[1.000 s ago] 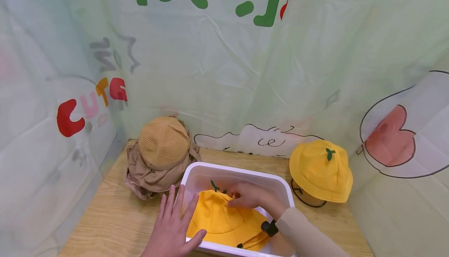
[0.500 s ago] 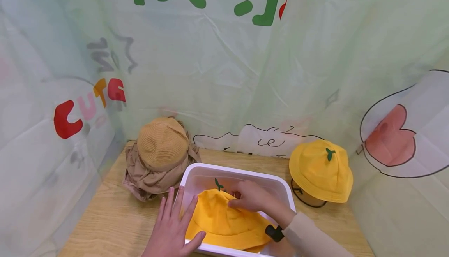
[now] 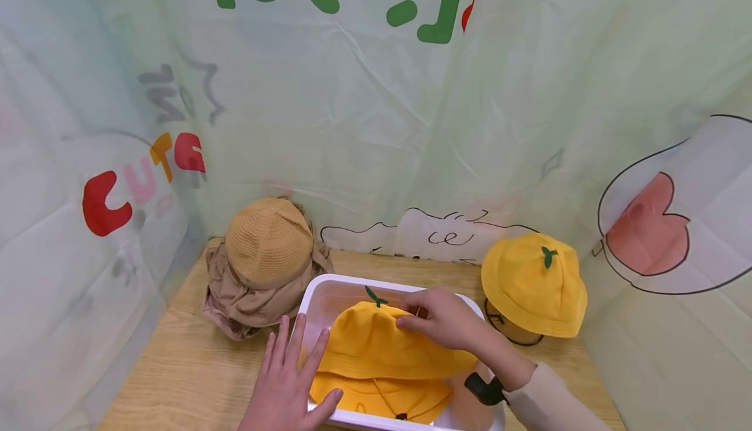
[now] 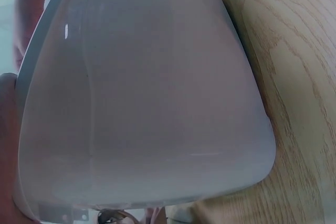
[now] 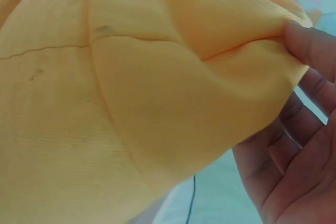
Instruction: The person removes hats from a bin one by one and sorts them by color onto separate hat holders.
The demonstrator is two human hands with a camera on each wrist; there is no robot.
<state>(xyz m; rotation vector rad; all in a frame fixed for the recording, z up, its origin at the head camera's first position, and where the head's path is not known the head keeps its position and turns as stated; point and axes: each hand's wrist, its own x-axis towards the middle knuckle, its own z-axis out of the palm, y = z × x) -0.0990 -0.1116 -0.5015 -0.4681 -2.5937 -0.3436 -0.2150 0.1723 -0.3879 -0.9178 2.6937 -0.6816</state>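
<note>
My right hand (image 3: 443, 320) pinches the crown of a yellow bucket hat (image 3: 376, 343), which has a green sprout on top. Its brim hangs over the inside of a white plastic tub (image 3: 341, 279). Below it in the tub lies another yellow hat (image 3: 352, 393), with a small black piece at its front. In the right wrist view, thumb and fingers grip a fold of the hat fabric (image 5: 157, 93). My left hand (image 3: 288, 375) lies with fingers spread over the tub's left rim. The left wrist view is mostly filled by the tub's outer wall (image 4: 147, 87).
A straw hat (image 3: 270, 238) sits on crumpled brown cloth hats (image 3: 252, 303) left of the tub. Right of it, a third yellow sprout hat (image 3: 534, 284) rests on a stand. The wooden table (image 3: 176, 366) is bounded by a printed curtain (image 3: 352, 124).
My right hand has raised the yellow hat and shifted it slightly right, uncovering the hat beneath. My left hand stays at the tub's rim.
</note>
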